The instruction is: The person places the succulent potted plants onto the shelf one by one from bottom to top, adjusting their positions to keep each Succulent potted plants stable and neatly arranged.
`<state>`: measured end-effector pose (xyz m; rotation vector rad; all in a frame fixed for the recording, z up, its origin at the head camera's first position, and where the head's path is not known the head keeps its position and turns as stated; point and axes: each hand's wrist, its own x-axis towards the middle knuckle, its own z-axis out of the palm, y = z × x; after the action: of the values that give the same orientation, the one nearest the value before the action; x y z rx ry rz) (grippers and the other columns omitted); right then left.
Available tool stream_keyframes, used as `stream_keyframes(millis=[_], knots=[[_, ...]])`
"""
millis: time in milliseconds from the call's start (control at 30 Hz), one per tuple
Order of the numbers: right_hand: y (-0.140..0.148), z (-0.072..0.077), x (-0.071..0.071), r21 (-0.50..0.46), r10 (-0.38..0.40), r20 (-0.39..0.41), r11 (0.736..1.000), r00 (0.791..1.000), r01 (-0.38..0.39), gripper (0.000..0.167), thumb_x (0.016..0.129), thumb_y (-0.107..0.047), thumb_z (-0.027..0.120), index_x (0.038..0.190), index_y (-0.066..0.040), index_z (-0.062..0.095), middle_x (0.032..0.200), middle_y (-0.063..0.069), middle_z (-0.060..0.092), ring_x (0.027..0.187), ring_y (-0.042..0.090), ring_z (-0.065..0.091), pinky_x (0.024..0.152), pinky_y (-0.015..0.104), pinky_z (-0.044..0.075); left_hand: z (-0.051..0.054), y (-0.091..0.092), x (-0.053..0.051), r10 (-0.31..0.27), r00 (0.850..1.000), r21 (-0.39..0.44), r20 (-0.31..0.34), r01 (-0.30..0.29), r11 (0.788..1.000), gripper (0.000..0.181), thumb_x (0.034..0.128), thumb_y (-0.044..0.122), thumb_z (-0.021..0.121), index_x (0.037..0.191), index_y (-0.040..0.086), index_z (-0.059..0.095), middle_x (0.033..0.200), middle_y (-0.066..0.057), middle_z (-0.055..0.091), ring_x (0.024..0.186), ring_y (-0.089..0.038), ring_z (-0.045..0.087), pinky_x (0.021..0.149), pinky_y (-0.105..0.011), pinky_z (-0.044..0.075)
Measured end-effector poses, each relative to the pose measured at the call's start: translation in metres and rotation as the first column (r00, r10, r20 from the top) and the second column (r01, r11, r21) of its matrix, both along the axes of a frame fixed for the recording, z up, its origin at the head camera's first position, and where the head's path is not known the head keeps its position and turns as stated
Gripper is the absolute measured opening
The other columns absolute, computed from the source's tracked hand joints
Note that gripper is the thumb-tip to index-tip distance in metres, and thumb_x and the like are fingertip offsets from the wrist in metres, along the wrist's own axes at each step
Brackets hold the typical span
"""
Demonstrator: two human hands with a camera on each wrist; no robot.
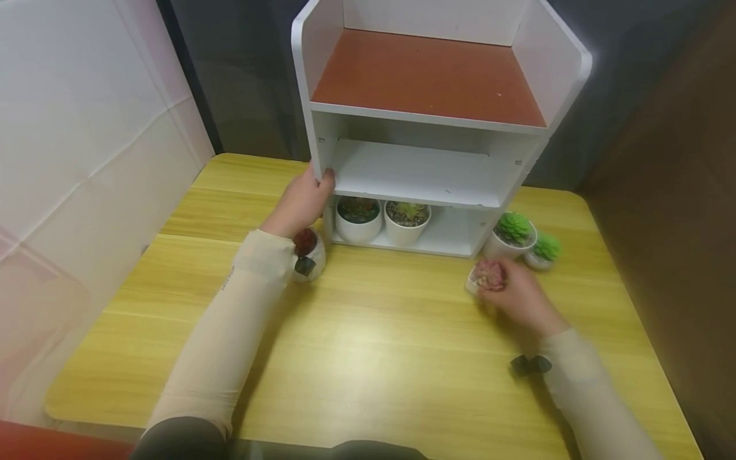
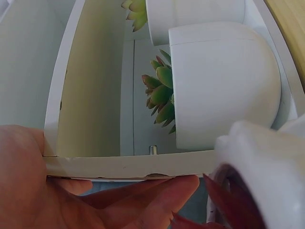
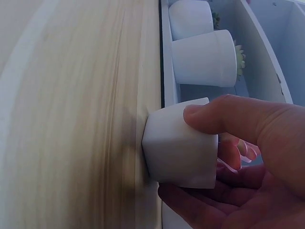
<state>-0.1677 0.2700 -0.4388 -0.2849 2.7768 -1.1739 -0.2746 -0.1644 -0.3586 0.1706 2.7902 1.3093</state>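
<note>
My left hand grips the left side panel of the white shelf, its thumb on the front edge and its fingers along the outer side, as the left wrist view shows. In my right hand is a small white faceted pot with a pink succulent, pinched between thumb and fingers in front of the shelf's lower right corner. Two white potted succulents stand side by side in the bottom compartment, toward its left.
A white pot with a dark red plant stands left of the shelf, near my left wrist. To the right are a larger pot with a green succulent and a smaller one. The shelf stands on a wooden table by a dark wall.
</note>
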Motion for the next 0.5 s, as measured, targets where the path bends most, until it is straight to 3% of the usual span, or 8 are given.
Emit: stream_keyframes(millis=[133, 500], knots=[[0.0009, -0.0015, -0.0001, -0.007, -0.004, 0.004, 1.000, 1.000, 0.004, 0.063, 0.092, -0.010, 0.086, 0.144, 0.007, 0.055, 0.123, 0.023, 0.068, 0.103, 0.033, 0.067, 0.095, 0.052, 0.057, 0.0006, 0.0005, 0.0006, -0.003, 1.000, -0.004, -0.008, 0.003, 1.000, 0.070, 0.1148, 0.053, 0.032, 0.174, 0.020, 0.016, 0.139, -0.019, 0.060, 0.099, -0.037, 0.061, 0.087, -0.051, 0.054], [0.0012, -0.0001, 0.0008, -0.039, -0.018, 0.010, 0.999, 1.000, 0.018, 0.059, 0.094, -0.010, 0.085, 0.143, 0.004, 0.056, 0.122, 0.022, 0.068, 0.105, 0.035, 0.066, 0.094, 0.052, 0.057, 0.0004, 0.0008, 0.0011, 0.004, 1.000, 0.005, 0.006, -0.004, 1.000, 0.069, 0.1150, 0.052, 0.033, 0.174, 0.021, 0.017, 0.144, -0.018, 0.059, 0.100, -0.036, 0.061, 0.086, -0.048, 0.055]])
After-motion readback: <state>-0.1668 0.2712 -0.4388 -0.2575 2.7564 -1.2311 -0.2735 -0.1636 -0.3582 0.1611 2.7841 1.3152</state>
